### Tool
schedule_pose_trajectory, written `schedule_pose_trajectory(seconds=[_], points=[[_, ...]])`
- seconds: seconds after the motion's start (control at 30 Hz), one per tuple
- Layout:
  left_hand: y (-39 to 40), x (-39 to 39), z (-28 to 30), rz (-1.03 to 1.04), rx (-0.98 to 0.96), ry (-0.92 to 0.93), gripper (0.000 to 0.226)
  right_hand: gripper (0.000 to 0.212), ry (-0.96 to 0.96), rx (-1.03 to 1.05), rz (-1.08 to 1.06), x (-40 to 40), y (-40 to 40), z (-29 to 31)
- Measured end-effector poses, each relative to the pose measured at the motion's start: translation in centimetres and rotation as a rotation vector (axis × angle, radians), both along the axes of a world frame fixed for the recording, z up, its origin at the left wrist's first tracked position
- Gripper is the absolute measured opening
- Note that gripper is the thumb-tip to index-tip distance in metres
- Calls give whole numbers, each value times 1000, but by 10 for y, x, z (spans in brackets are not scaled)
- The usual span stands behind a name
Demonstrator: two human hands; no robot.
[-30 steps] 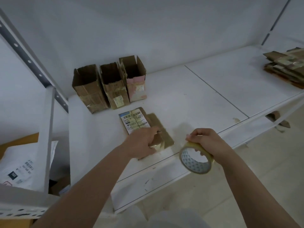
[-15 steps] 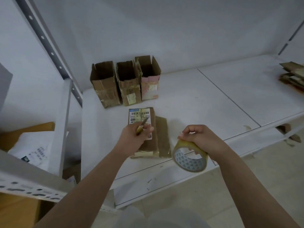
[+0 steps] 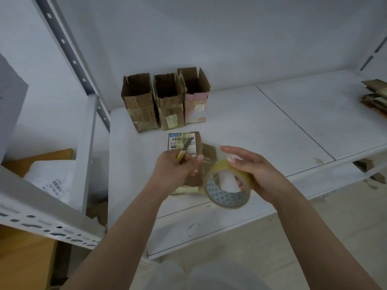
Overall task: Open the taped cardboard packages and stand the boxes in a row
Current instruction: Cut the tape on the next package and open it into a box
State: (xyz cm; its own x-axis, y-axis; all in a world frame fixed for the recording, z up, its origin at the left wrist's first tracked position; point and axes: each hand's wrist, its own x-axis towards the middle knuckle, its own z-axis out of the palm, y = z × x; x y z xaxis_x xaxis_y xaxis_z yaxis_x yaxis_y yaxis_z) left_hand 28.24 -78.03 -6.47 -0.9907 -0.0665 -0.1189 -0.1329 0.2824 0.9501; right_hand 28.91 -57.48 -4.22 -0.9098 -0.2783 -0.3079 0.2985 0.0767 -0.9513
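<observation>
Two bare forearms enter from the bottom of the frame, one from the lower left and one from the lower right, with no sleeve, watch or band on either up to the frame edge. The left hand (image 3: 174, 166) and the right hand (image 3: 254, 171) wear no gloves or rings. The fingernails that show are short and unpainted. At the bottom centre a pale grey garment shows, blurred.

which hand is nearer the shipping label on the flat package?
Left. The left hand holds a small knife right at the near edge of the shipping label; the right hand, holding the tape roll, is off to its right.
</observation>
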Motion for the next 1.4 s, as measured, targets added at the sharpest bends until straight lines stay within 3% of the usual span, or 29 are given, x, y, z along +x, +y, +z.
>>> schedule_pose_trajectory(seconds=[0.13,0.23,0.47,0.73,0.9,1.07,1.17,1.4], points=[[-15,8,-6,128,-13,0,38,46,37,66,30,-6,6,3],[-40,14,-10,273,-26,-5,37,39,85,321,10,-11,15,1],[-56,38,-45,372,-246,-37,37,35,253,864,16,-23,-2,-20],[-64,35,-65,381,-400,-94,41,35,270,1003,57,-29,-14,-31],[-53,31,-84,288,-494,-192,48,38,245,1203,111,-31,-16,-46],[-52,27,-88,247,-362,-275,48,38,284,1337,176,-35,-30,-49],[-51,24,-88,230,-354,-334,47,37,289,1377,207,-38,-38,-50],[-43,20,-88,180,-546,-364,51,36,267,1388,222,-39,-41,-49]])
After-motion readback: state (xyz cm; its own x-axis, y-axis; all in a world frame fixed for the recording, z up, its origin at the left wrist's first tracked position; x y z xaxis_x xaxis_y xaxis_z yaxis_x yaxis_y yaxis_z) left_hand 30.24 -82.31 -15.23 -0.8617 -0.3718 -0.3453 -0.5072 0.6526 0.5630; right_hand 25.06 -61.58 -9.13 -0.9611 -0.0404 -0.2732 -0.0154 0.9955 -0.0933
